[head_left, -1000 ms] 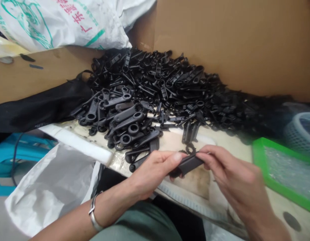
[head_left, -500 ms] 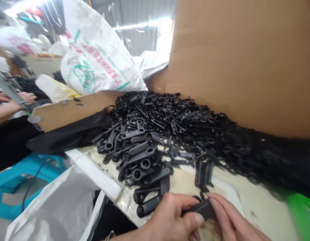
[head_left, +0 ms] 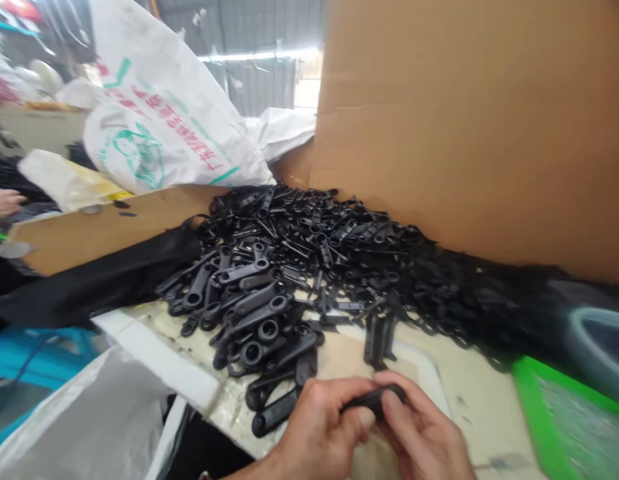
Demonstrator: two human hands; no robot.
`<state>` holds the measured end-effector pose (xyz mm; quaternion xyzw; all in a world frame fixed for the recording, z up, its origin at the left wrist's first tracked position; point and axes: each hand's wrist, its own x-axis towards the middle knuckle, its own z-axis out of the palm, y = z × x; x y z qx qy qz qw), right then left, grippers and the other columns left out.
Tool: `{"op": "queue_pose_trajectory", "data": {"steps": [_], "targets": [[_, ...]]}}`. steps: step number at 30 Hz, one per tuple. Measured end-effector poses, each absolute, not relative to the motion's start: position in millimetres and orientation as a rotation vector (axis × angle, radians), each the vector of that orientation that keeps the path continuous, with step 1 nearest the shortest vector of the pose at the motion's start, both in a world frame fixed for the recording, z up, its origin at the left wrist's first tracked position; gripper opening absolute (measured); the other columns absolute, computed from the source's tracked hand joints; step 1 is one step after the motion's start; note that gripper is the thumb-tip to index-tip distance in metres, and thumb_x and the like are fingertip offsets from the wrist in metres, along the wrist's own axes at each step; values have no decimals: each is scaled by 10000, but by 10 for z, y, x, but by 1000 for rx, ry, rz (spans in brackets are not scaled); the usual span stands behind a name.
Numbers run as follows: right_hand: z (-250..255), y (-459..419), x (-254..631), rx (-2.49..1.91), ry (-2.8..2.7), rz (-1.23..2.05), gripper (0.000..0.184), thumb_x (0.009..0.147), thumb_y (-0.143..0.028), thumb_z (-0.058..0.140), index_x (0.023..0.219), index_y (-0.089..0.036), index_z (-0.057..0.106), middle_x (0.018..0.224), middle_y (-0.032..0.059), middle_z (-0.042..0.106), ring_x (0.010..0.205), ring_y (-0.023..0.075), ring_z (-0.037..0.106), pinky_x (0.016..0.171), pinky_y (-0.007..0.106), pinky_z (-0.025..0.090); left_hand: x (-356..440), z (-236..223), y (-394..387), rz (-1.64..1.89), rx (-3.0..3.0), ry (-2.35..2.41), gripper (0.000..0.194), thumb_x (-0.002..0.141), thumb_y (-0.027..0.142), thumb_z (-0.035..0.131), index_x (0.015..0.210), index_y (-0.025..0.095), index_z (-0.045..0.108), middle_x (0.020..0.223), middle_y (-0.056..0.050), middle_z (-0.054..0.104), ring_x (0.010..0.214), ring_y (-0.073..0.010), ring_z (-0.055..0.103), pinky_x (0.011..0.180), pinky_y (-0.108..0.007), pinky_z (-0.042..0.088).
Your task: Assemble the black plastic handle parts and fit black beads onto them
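Between my two hands is a black plastic part [head_left: 373, 400], long and narrow, partly covered by fingers. My left hand [head_left: 322, 423] pinches its left end with thumb and forefinger. The thumb and fingers of my right hand [head_left: 422, 427] close on its right end. Just left of my hands lie several black lever-like parts with round ring ends [head_left: 259, 307], stacked in a loose row on the table [head_left: 482, 400]. Two flat black pieces [head_left: 380, 337] sit side by side right beyond my fingers.
A large heap of small black parts [head_left: 339, 233] lies against a tall cardboard wall [head_left: 469, 133]. At right are a green tray [head_left: 532, 407] and a clear round container [head_left: 599, 340]. A white printed sack [head_left: 164, 113] stands behind; an open bag [head_left: 89, 420] hangs at lower left. Another person's hand [head_left: 4, 202] shows far left.
The view has swung to the right, bringing the green tray and round container further in. My right hand has turned, with its thumb now on top of the black part, which lies more edge-on.
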<state>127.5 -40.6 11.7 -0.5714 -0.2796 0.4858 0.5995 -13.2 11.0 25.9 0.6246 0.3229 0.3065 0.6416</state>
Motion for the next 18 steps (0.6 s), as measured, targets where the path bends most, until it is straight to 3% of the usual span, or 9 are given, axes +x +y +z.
{"op": "queue_pose_trajectory", "data": {"steps": [3, 5, 7, 10, 13, 18], "targets": [[111, -373, 1297, -1250, -744, 1101, 356, 848, -526, 737, 1032, -221, 713, 857, 71, 766, 777, 260, 741, 644, 324, 601, -72, 210, 117, 663, 1422, 828, 348, 939, 348, 571, 1130, 139, 773, 754, -37, 683, 646, -135, 493, 623, -245, 412], [138, -354, 1342, -1236, -793, 1077, 316, 881, -501, 713, 1041, -228, 712, 890, 64, 762, 802, 245, 735, 679, 325, 603, -37, 219, 129, 675, 1434, 792, 328, 945, 310, 584, 1181, 165, 761, 831, -38, 728, 718, -154, 574, 680, -251, 457], [180, -346, 1396, -1246, -856, 1004, 280, 897, -468, 708, 1035, -225, 719, 933, 62, 758, 834, 226, 731, 749, 321, 602, -10, 272, 148, 724, 1416, 720, 321, 937, 260, 604, 1217, 196, 748, 1028, -46, 768, 940, -190, 664, 865, -269, 504], [235, -364, 1457, -1263, -918, 915, 241, 906, -431, 714, 1045, -236, 725, 1000, 54, 757, 909, 210, 725, 833, 310, 590, 8, 380, 177, 748, 1403, 638, 384, 896, 209, 667, 1277, 224, 717, 1262, -37, 734, 1226, -218, 633, 1109, -300, 431], [251, -394, 1473, -1294, -890, 925, 241, 886, -404, 747, 1081, -264, 724, 1052, 29, 758, 928, 187, 721, 826, 273, 591, 0, 439, 202, 728, 1458, 630, 404, 893, 192, 661, 1293, 214, 707, 1252, -33, 744, 1219, -218, 646, 1120, -310, 436], [262, -430, 1481, -1411, -943, 870, 290, 819, -379, 805, 1061, -236, 735, 924, 28, 781, 764, 184, 740, 675, 264, 625, -36, 431, 219, 650, 1435, 582, 377, 907, 202, 614, 1265, 140, 714, 1251, -63, 744, 1161, -237, 676, 1041, -329, 502]]}}
